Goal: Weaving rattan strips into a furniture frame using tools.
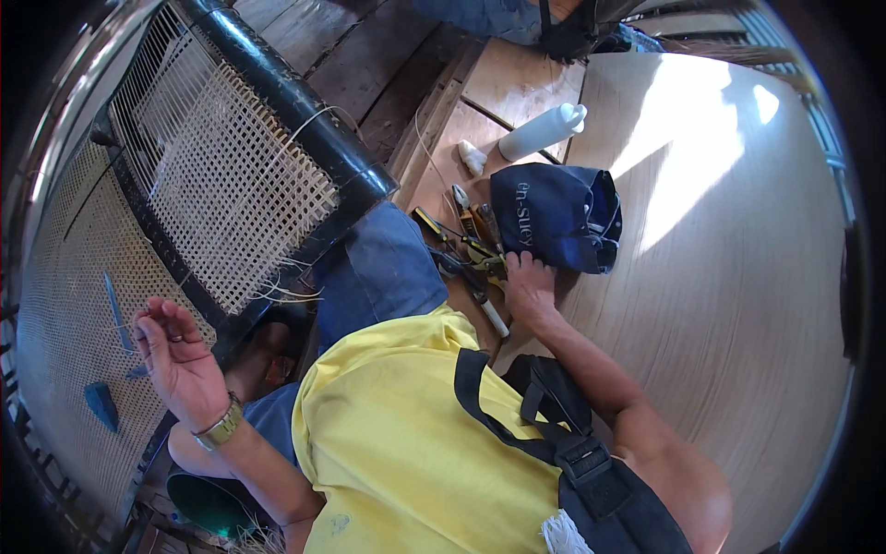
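My left hand (175, 355), palm turned up, is raised over the woven cane panel (69, 249) at the left. Its fingers curl toward the thumb, and a faint thin strand shows at the fingertips; what they pinch is too small to make out. To the right, my right hand (532, 284) reaches down to the tools beside a dark blue cloth bag (544, 208). Its fingers look apart, with their tips partly hidden among the tools. Around them lie pliers (463, 205), yellow-and-black tools (430, 224) and a light-handled tool (496, 319).
A black-framed chair with a cane-woven panel (231, 166) leans at the upper left, loose strands (286, 294) hanging from its edge. A white bottle (540, 132) and a white lump (472, 158) lie beyond the bag. A dark blue block (101, 406) rests on the cane. Plywood (729, 314) spreads rightward.
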{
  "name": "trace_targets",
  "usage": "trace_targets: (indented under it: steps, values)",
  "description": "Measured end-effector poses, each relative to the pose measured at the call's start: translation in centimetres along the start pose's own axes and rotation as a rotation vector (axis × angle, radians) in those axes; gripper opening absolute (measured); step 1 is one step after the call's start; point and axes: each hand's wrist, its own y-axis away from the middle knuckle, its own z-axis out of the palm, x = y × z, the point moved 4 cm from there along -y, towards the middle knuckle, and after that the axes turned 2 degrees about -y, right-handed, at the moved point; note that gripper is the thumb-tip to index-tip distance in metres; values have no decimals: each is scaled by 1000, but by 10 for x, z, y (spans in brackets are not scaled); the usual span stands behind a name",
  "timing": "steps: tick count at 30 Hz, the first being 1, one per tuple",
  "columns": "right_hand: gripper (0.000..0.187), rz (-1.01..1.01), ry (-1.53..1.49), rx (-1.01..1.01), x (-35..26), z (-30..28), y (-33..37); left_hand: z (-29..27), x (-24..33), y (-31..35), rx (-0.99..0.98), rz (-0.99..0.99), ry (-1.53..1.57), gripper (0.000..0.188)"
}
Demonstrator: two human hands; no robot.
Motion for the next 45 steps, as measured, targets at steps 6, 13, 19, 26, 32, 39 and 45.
trace_targets:
  steps: [6,13,19,26,32,39,45]
  values:
    - [36,-232,17,376,4,12,-20,-18,-19,7,134,-37,-23,21]
    - [29,-380,-432,-63,-3,-15,27,-33,-10,12,174,-40,-47,19]
    - [33,-283,-1058,-279,26,-44,25,-24,-17,6,186,-28,-97,19]
    - [33,-68,-1867,-1126,-28,17,22,77,-88,0,-18,-182,-262,15]
    - [64,-178,-2176,-1051,-52,-76,71,118,-143,23,-172,-477,-654,17]
    - [55,-450,-1351,-463,-94,-160,61,142,-149,27,-215,-583,-645,17]
    - [53,-565,-1249,-287,-108,-146,38,140,-156,30,-250,-590,-645,19]
